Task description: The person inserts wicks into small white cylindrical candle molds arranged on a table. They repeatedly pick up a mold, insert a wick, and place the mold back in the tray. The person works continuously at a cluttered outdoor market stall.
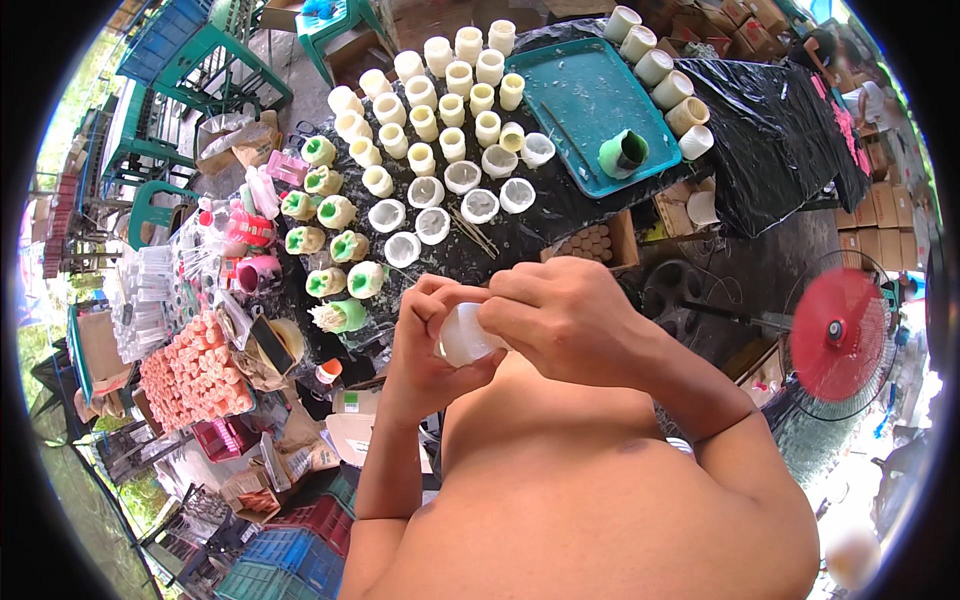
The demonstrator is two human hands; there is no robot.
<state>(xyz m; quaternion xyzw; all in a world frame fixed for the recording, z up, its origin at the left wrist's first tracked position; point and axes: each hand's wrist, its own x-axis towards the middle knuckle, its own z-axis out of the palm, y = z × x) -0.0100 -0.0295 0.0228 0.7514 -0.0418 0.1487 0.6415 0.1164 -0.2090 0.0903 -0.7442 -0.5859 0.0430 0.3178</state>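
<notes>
Close to my chest I hold a whitish, rounded cup-like piece; whether it is wax or plastic I cannot tell. My left hand wraps round its side, thumb below and fingers curled above. The bent fingers of my right hand press at its upper right edge, partly hiding it. Beyond my hands, several hollow white cups stand on the black-covered table, with thin sticks lying beside them. Farther back are rows of cream-coloured cylinders.
Several cream pieces with green tops stand at the left. A teal tray holds a green and black cup. Pink-orange sticks are piled at the lower left. A red-bladed fan stands at my right, near cardboard boxes.
</notes>
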